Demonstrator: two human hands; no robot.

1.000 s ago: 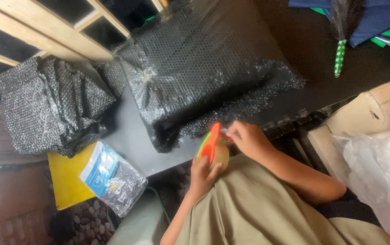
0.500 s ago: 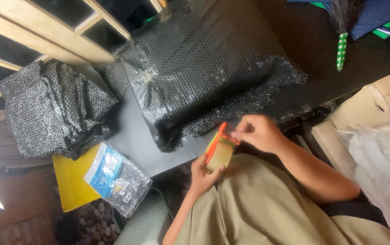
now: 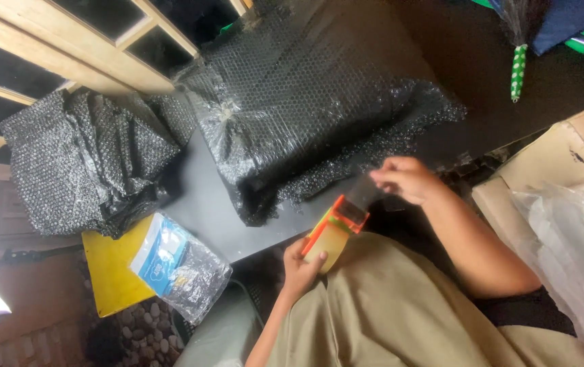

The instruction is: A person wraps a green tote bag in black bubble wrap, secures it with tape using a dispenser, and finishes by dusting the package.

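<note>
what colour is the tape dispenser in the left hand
Bright orange with a green edge, seen in the head view: tape dispenser, left hand.

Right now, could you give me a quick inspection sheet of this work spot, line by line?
Surface: dark grey table, bare strip near its front edge.
Job's things: orange tape dispenser with a roll of clear tape; a strip of tape is drawn out. Large parcel in black bubble wrap lies on the table.
Clutter: second black bubble-wrapped bundle; yellow sheet; clear bag with a blue and white pack; clear plastic sheeting.
Fingers: left hand grips the dispenser; right hand pinches the tape end.
Cables: nothing seen.
Surroundings: wooden frame, cardboard box, pebbled floor.
</note>
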